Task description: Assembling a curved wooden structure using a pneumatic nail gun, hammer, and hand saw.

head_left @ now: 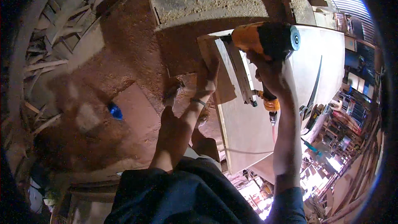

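Note:
My right hand (269, 74) is wrapped around the grip of an orange and black nail gun (259, 39). Its nose and narrow magazine lie along the upper left part of a large pale wooden panel (248, 135). An air hose (273, 134) runs from the fitting below the grip. At the panel's left edge, my left hand (210, 76) grips the wood, with a band around the wrist; some of its fingers are hidden.
Beyond the panel, a board (207, 0) is strewn with wood shavings. A flat brown board (139, 110) and a blue object (115, 110) lie on the dusty floor. Scrap wood (47, 64) is piled at the left; cluttered goods (336, 128) fill the right.

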{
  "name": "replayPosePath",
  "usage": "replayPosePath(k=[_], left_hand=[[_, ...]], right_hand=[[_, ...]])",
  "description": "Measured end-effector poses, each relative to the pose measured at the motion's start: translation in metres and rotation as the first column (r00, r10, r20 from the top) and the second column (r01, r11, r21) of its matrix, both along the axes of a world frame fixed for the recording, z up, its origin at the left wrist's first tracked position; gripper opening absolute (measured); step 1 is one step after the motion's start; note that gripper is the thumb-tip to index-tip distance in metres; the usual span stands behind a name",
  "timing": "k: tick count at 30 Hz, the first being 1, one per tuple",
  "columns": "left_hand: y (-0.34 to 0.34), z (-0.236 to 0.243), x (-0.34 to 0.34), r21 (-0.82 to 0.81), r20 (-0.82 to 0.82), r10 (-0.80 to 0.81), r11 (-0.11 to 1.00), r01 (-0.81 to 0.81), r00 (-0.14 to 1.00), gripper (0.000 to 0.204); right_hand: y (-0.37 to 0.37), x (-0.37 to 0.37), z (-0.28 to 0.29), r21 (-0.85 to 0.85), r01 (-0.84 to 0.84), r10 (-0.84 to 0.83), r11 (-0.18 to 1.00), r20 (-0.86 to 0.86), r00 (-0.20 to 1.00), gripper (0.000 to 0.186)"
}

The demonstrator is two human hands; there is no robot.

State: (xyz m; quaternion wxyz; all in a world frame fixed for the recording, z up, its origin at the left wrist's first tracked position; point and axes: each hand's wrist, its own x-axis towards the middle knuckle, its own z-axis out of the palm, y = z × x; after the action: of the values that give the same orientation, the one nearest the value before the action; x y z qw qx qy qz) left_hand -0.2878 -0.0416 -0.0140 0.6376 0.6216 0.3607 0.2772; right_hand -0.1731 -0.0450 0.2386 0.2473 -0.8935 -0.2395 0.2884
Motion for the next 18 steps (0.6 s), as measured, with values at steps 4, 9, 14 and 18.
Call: replayPosePath(k=[4,9,14,18], left_hand=[[0.002,0.004,-0.003,0.002,-0.01,0.005,1.0,-0.005,1.0,0.046],[0.0,0.008,0.001,0.018,-0.017,0.001,1.0,0.0,1.0,0.044],[0.011,0.004,-0.009,0.101,-0.029,0.008,0.995,-0.005,1.0,0.042],[0.009,0.02,0.005,-0.2,-0.079,0.02,0.979,-0.036,0.997,0.06]], right_hand=[[-0.003,0.006,-0.018,0.077,0.067,-0.056,0.995,-0.136,0.989,0.027],[-0.021,0.023,-0.055,0.129,-0.037,0.048,0.991,-0.082,0.996,0.027],[-0.012,0.012,-0.043,0.129,-0.097,0.095,0.987,0.02,0.995,0.022],[-0.127,0.024,-0.057,0.026,0.293,-0.291,0.956,-0.046,0.956,0.023]])
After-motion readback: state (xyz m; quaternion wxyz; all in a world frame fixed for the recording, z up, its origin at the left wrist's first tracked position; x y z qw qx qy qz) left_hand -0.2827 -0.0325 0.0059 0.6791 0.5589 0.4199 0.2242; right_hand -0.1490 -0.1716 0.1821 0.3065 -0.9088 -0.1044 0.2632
